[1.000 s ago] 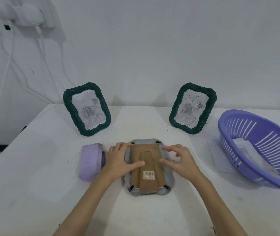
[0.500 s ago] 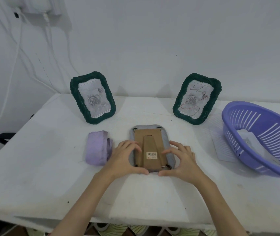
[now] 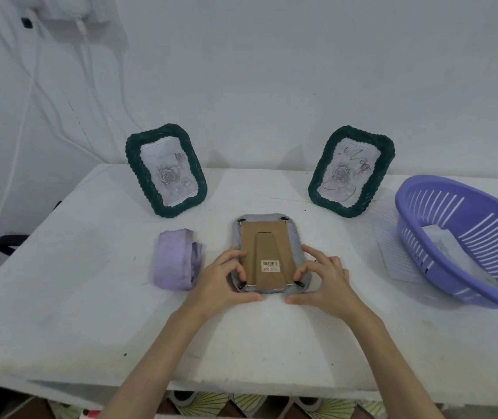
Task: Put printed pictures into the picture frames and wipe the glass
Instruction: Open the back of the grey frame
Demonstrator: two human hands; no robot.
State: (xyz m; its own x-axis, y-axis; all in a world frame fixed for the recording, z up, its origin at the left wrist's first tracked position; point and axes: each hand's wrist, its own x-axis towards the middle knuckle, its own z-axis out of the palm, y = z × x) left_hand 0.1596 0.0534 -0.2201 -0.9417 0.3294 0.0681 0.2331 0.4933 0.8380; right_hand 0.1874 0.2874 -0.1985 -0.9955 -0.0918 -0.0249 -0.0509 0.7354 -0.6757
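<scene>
One head-worn view looks forward and down over the table (image 3: pixel 60 297), close above both forearms, facing the wall (image 3: pixel 271 71).

grey frame (image 3: pixel 267 255): it lies face down, so its glass and whatever picture it holds are hidden from me.
barcode sticker (image 3: pixel 270 265): print too small to read.
my left hand (image 3: pixel 222 281): covers the frame's near left edge.
my right hand (image 3: pixel 326 281): covers the near right corner.
purple basket (image 3: pixel 465 243): cut off by the right edge; the papers inside are half hidden by its wall.
wall charger (image 3: pixel 72 9): cropped at the top.
</scene>
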